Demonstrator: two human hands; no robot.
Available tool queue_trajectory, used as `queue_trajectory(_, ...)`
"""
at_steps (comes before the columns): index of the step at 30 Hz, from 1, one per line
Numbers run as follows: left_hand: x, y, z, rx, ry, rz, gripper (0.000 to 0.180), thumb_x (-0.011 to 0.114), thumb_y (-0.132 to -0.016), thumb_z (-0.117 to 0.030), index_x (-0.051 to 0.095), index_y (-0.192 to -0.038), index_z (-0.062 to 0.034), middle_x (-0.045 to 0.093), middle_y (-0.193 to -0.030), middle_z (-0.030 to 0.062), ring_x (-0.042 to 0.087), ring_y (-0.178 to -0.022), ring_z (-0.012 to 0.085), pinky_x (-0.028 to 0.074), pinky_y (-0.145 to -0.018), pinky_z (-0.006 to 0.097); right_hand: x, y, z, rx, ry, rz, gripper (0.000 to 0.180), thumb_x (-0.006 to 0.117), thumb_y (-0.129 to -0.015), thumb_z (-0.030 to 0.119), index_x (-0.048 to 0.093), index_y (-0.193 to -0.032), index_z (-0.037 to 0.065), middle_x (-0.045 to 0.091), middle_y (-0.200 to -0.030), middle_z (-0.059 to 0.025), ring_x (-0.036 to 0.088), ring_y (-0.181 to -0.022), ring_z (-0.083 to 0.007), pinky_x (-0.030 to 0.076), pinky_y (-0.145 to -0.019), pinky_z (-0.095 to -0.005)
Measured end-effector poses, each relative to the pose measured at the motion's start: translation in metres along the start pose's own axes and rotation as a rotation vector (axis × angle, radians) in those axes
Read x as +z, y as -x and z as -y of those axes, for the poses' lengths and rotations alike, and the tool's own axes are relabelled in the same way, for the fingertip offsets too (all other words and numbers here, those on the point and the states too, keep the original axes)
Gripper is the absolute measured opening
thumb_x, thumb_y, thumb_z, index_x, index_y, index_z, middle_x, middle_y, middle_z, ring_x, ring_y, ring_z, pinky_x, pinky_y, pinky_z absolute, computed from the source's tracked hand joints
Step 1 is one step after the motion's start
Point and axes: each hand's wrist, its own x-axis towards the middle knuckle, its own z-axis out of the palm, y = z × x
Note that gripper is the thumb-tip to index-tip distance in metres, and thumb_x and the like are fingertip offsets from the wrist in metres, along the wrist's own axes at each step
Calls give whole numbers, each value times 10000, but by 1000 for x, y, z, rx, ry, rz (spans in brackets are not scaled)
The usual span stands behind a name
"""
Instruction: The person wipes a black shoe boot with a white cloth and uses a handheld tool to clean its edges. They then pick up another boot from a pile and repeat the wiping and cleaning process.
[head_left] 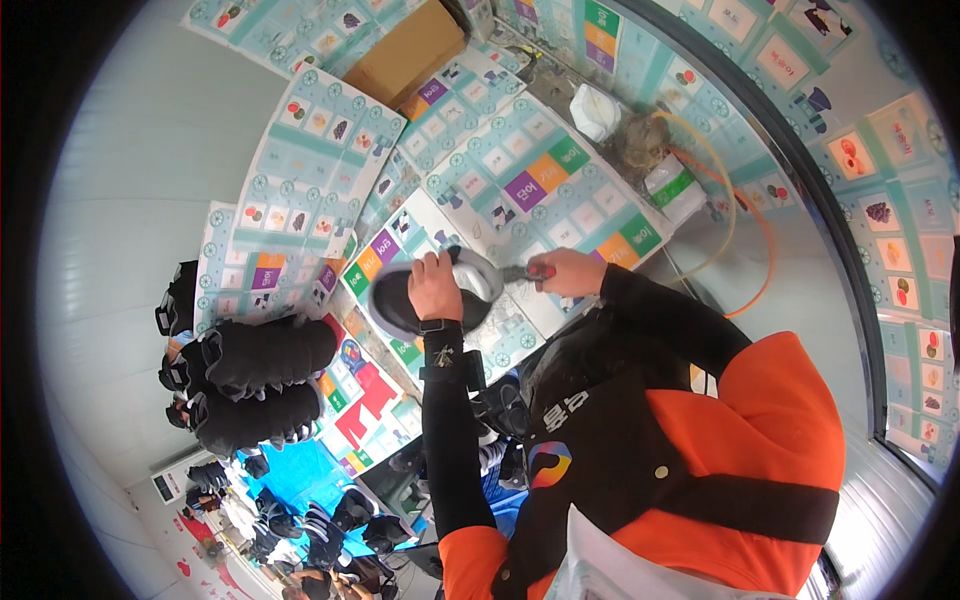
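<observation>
My left hand [435, 288] grips a dark grey shoe [390, 300] with a pale rim, held above the sheet-covered worktop [480, 215]. Its fingers curl over the upper, and the shoe's edges are blurred. To its right, my right hand [572, 274] is closed round a small dark tool with a red part [520, 273]. The tool's dark end reaches the shoe's right edge; I cannot tell whether it touches. Its exact kind is unclear.
Dark shoes [265, 355] are stacked in rows at the left. More shoes stand on a blue sheet [300, 475] lower left. A cardboard box [410, 50] sits at the far side. An orange hose [768, 255] and a white container [595, 110] are at the right back.
</observation>
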Motion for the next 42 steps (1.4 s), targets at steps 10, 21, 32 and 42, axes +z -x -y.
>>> queue_trajectory(10,61,29,-27,-329,487,-13,291,720,-839,-175,699,-1124,-120,636,-1037,102,637,-971,352,540,-824,445,16,-14,-8,68,109,54,321,549,-807,150,675,-1091,65,688,-871,-242,652,-836,-461,502,-741,-527)
queue_trajectory(21,67,7,-40,-399,630,13,267,733,-864,-254,733,-1100,-130,680,-1019,102,678,-930,352,548,-795,445,18,-21,-21,185,81,-53,195,545,-859,158,662,-963,42,664,-833,-263,641,-817,-476,483,-708,-548)
queue_trajectory(32,60,22,-36,-396,648,-23,305,722,-896,-304,712,-1115,-91,679,-997,124,676,-929,365,539,-793,444,26,-24,-41,142,86,-127,267,545,-792,125,687,-986,9,684,-809,-257,672,-750,-441,529,-701,-507)
queue_trajectory(42,42,55,-21,-373,488,197,371,649,-837,-155,557,-1190,-89,616,-1105,184,656,-974,416,549,-816,492,15,-24,-26,262,-10,174,434,618,-775,91,657,-1201,18,703,-927,-190,673,-750,-321,526,-635,-400)
